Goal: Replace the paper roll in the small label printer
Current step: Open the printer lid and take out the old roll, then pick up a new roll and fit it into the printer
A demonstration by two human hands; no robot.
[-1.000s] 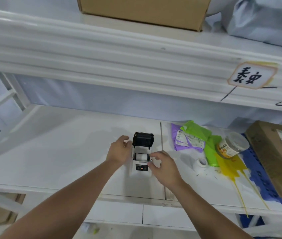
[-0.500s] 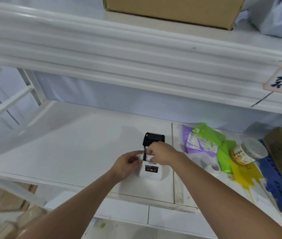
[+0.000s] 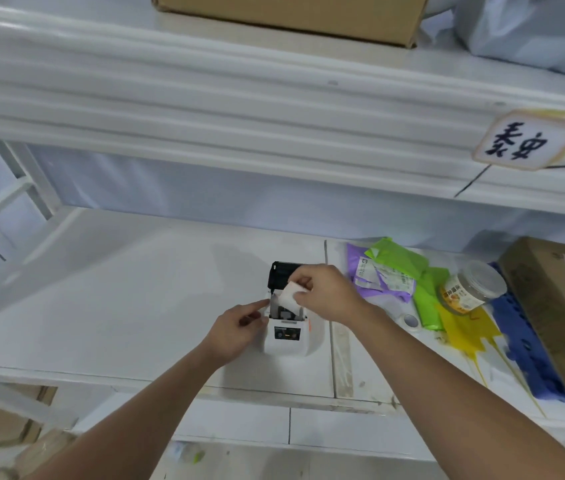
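The small white label printer (image 3: 286, 341) stands on the white shelf with its black lid (image 3: 279, 273) flipped up behind it. My right hand (image 3: 326, 294) is shut on a white paper roll (image 3: 289, 295), held tilted just above the open paper bay. My left hand (image 3: 236, 329) rests against the printer's left side, its forefinger at the edge of the bay. A second small white roll (image 3: 410, 321) lies on the shelf to the right of the printer.
To the right lie purple and green mailer bags (image 3: 392, 271), a clear jar on its side (image 3: 471, 289), a yellow bag, a blue sheet and a brown carton (image 3: 558, 306). An upper shelf beam (image 3: 239, 109) hangs overhead with a box on it.
My right hand has lifted the paper roll up out of the printer's bay. My left hand stays at the printer's left side. The camera has shifted slightly.
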